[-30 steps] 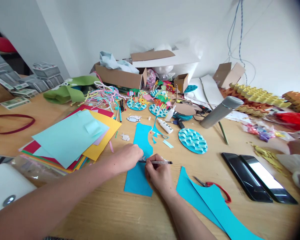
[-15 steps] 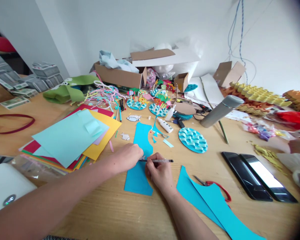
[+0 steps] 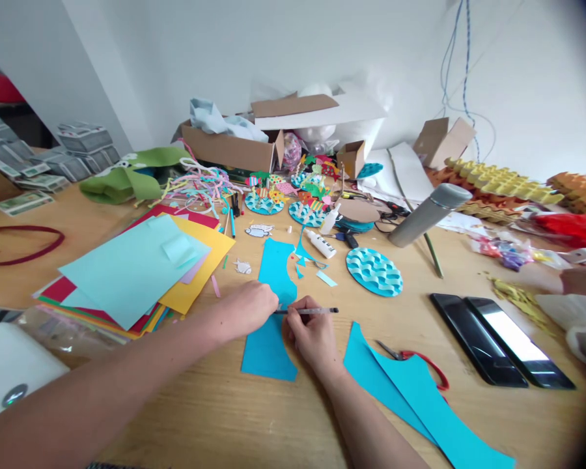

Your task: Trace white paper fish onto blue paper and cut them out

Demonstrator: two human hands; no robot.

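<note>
My right hand [image 3: 312,339] grips a slim dark pencil [image 3: 326,311], which lies nearly level with its tip pointing left. Its side rests on a cut strip of blue paper [image 3: 269,352] with curved edges. My left hand [image 3: 254,305] is closed, fingertips pressed down over the same strip by the pencil's tip. A small pale bit shows under those fingertips, too hidden to name. Beyond the hands lie white paper fish cutouts, one [image 3: 243,266] near my left wrist and a larger one [image 3: 259,230] farther back. Blue scraps [image 3: 301,262] and a white glue bottle [image 3: 321,244] lie to the right.
Coloured paper sheets [image 3: 127,267] are stacked at left. Red-handled scissors [image 3: 424,358] lie partly under blue offcuts [image 3: 420,384] at right. Nearby are a wavy-patterned disc [image 3: 374,271], two phones [image 3: 478,339] and a leaning grey flask [image 3: 430,215]. Another person's hand [image 3: 583,281] shows at far right.
The view has shifted slightly. Both hands stay at the same place on the blue strip, with the pencil still in my right hand.
</note>
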